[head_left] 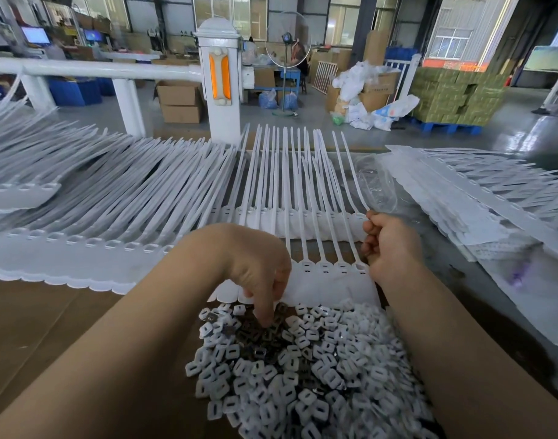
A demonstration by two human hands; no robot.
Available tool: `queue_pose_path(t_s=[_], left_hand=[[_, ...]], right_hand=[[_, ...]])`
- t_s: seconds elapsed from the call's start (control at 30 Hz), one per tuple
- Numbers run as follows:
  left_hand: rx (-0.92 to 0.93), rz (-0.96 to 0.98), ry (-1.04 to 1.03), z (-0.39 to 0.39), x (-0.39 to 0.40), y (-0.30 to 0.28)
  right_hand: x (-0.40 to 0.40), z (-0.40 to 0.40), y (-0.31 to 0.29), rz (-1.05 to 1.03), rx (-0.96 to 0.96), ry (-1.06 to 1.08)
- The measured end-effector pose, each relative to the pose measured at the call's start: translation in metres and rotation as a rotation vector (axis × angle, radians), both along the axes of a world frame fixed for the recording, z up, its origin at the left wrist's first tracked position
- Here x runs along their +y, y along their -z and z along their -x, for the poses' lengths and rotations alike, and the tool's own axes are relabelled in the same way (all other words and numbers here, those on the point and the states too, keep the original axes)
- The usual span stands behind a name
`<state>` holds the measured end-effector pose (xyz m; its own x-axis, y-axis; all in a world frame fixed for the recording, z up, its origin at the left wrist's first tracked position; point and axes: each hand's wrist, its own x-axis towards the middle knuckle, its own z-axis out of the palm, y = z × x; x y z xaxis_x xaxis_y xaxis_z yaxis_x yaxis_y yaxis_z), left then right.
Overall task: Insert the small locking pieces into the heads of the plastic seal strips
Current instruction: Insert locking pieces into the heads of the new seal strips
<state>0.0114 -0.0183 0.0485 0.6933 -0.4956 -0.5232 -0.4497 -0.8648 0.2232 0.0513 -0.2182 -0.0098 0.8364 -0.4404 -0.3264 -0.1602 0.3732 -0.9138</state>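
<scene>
A heap of small white and dark locking pieces [306, 369] lies on the cardboard in front of me. My left hand [261, 274] reaches down into the heap, its fingertips touching the dark pieces near the top; whether it pinches one I cannot tell. Just beyond lies a white sheet of joined seal strips [328, 280] with slotted heads, tails pointing away. My right hand [391, 245] sits at the sheet's right edge with fingers curled, pinching the outermost strip's tail near its head.
Long rows of white seal strips [113, 198] cover the table's left and middle. Another stack of strips [480, 198] and a clear plastic bag [375, 185] lie at the right. A white railing post [219, 80] stands behind the table.
</scene>
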Motion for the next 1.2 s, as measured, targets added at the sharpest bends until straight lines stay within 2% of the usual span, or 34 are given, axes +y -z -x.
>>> queue_pose_path(t_s=[0.13, 0.33, 0.43, 0.5, 0.6, 0.67, 0.73, 0.87, 0.93, 1.2], left_hand=[[0.000, -0.048, 0.026, 0.002, -0.003, 0.003], [0.111, 0.095, -0.039, -0.002, 0.002, 0.006], [0.092, 0.184, -0.019, -0.005, 0.007, 0.007], [0.054, 0.327, -0.048, -0.009, 0.011, 0.010], [0.047, 0.684, -0.242, -0.015, 0.015, 0.015], [0.080, 0.833, -0.359, -0.019, 0.018, 0.017], [0.129, 0.746, -0.310, -0.019, 0.022, 0.017], [0.299, 0.334, -0.039, -0.011, 0.023, 0.009], [0.273, 0.214, -0.020, -0.008, 0.021, 0.006], [0.078, 0.083, 0.051, 0.006, -0.004, 0.004]], right_hand=[[0.000, 0.001, -0.002, -0.006, 0.008, 0.000], [0.000, 0.001, -0.002, -0.002, 0.013, 0.000], [0.001, 0.001, -0.001, 0.048, 0.016, 0.000], [0.002, 0.002, 0.000, 0.143, 0.000, -0.028], [0.006, 0.007, -0.003, 0.321, -0.117, -0.171], [0.010, 0.013, -0.006, 0.433, -0.222, -0.286], [0.015, 0.018, -0.007, 0.529, -0.282, -0.372], [0.021, 0.023, -0.005, 0.617, -0.294, -0.449], [0.021, 0.023, -0.005, 0.621, -0.284, -0.453], [0.020, 0.021, -0.005, 0.610, -0.262, -0.412]])
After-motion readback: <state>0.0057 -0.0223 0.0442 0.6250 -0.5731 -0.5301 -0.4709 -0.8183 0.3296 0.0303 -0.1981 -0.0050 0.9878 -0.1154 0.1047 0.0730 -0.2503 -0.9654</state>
